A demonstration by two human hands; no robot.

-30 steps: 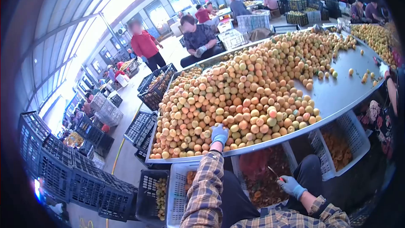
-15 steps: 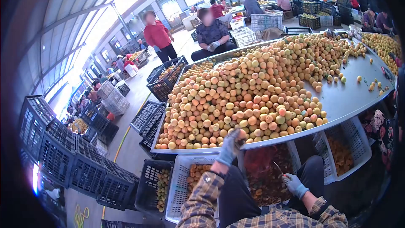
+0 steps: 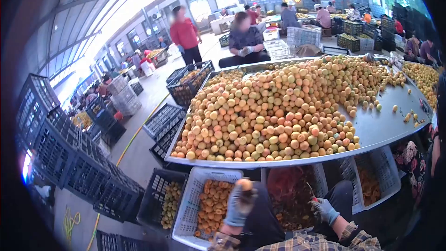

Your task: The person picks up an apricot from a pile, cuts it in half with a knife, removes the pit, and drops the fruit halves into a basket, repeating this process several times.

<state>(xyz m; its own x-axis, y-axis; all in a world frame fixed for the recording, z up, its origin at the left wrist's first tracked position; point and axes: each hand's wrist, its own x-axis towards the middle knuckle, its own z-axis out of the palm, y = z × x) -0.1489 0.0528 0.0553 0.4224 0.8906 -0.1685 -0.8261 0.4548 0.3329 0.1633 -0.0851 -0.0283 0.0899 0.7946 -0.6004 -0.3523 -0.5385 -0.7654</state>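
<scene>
My left hand (image 3: pixel 238 209), in a grey-blue glove with dirty fingertips, is closed around an orange apricot (image 3: pixel 245 184). It is raised in front of the table's near edge, beside a white crate (image 3: pixel 184 204) of orange apricot pieces (image 3: pixel 213 204). Gloved too, my right hand (image 3: pixel 326 211) grips a small knife (image 3: pixel 314 199) with a red handle, its thin blade pointing up and away. Beneath the knife sits a container of dark scraps and reddish plastic (image 3: pixel 284 186). A big heap of whole apricots (image 3: pixel 260 116) covers much of the metal table (image 3: pixel 378 125).
A black crate (image 3: pixel 146 204) of greenish fruit stands at the left. Stacked black crates (image 3: pixel 79 158) line the far left. Another white crate (image 3: pixel 395 183) holds orange pieces at the right. Across the table sits a person in dark clothes (image 3: pixel 244 42); a person in red (image 3: pixel 184 35) stands nearby.
My left hand has come back from the heap's near edge, down and left, with an apricot in it. My right hand keeps the knife, nearly unmoved. The view has shifted slightly.
</scene>
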